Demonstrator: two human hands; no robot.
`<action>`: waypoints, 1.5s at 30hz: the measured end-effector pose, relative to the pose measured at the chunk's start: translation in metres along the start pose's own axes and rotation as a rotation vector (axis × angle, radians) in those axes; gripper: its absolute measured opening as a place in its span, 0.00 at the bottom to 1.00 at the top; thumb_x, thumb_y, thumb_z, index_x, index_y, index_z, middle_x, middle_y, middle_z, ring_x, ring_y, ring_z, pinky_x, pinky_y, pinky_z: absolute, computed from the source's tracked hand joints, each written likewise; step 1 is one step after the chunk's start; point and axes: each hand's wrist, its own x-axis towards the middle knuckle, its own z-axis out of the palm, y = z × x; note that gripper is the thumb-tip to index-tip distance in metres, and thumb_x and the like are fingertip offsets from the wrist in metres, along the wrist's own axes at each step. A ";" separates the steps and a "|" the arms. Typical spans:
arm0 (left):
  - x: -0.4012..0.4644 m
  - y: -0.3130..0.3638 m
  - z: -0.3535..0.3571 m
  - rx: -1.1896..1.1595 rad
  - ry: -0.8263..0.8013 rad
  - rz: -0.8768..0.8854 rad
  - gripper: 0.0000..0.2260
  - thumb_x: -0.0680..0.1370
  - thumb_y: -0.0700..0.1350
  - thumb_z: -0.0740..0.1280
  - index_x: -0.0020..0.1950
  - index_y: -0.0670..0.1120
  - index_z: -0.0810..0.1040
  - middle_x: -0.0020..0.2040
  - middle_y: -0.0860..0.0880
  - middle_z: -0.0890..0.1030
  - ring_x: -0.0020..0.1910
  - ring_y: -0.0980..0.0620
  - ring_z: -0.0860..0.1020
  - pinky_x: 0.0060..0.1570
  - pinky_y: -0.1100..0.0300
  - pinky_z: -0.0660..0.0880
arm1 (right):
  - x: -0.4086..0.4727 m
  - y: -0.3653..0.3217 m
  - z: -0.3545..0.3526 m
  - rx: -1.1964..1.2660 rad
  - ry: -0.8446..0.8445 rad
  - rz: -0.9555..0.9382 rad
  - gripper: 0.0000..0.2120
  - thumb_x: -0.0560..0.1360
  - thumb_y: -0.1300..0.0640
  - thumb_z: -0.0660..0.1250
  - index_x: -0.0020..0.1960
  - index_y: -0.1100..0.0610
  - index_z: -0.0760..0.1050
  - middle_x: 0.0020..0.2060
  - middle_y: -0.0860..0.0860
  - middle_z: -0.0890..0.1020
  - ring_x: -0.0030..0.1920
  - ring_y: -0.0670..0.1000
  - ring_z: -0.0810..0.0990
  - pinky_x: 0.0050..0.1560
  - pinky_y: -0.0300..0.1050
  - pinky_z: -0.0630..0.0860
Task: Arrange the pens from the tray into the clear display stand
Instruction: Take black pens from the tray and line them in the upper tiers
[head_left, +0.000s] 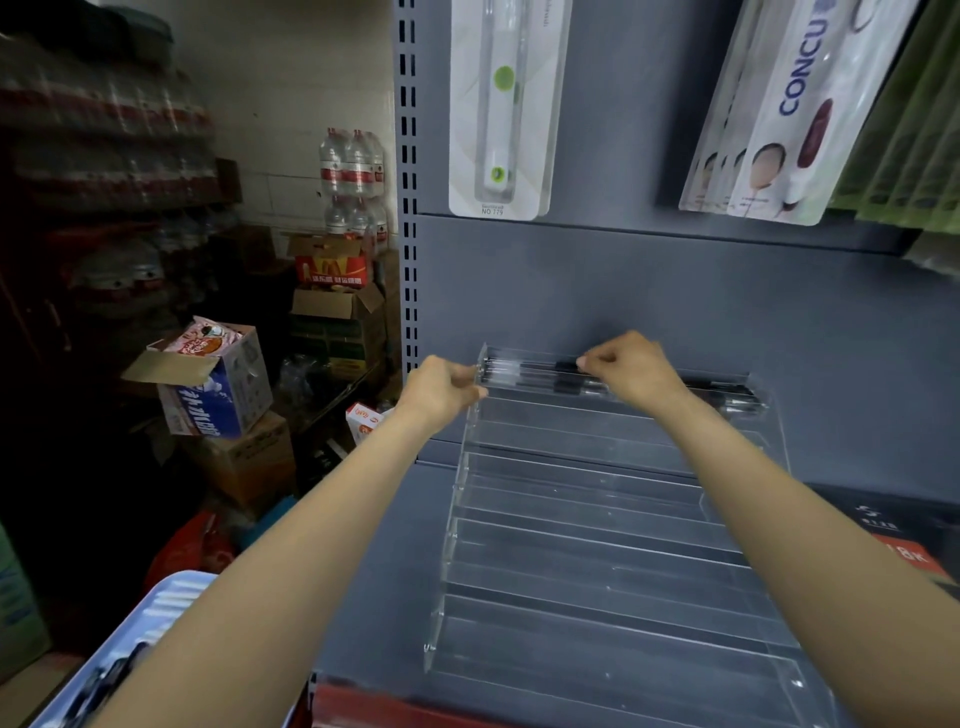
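Pens (524, 370) on top tier of stand (597, 545); right hand (628, 370) pinching one there, left hand (441, 387) curled at stand's left edge, grip unclear. Risk: nudged pens rolling down onto lower tiers.

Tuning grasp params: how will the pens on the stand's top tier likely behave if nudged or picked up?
The pens look slim and round, so probably apt to roll; the lip of the clear display stand should check that. Likely stiff and light: the right hand pinches one with fingertips only. The left hand grips the stand's edge, hinting the stand may slide.
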 end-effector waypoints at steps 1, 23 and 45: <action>0.000 -0.001 0.000 -0.002 -0.001 0.003 0.21 0.76 0.42 0.68 0.67 0.39 0.72 0.65 0.42 0.76 0.63 0.46 0.75 0.67 0.54 0.68 | -0.002 -0.001 0.002 -0.017 0.003 -0.012 0.19 0.77 0.54 0.63 0.39 0.70 0.77 0.28 0.56 0.69 0.36 0.52 0.67 0.37 0.43 0.62; -0.069 -0.063 -0.075 0.143 0.211 0.241 0.08 0.78 0.44 0.65 0.55 0.48 0.80 0.45 0.55 0.81 0.44 0.59 0.77 0.46 0.66 0.73 | -0.079 -0.126 0.078 0.196 -0.030 -0.272 0.10 0.77 0.59 0.63 0.54 0.55 0.80 0.49 0.48 0.83 0.46 0.43 0.76 0.47 0.32 0.67; -0.179 -0.382 -0.157 0.425 -0.461 -0.081 0.21 0.81 0.48 0.60 0.73 0.45 0.65 0.75 0.46 0.62 0.73 0.47 0.62 0.69 0.56 0.63 | -0.243 -0.213 0.393 0.122 -0.684 0.387 0.26 0.81 0.54 0.57 0.76 0.55 0.54 0.74 0.53 0.61 0.69 0.57 0.68 0.66 0.49 0.67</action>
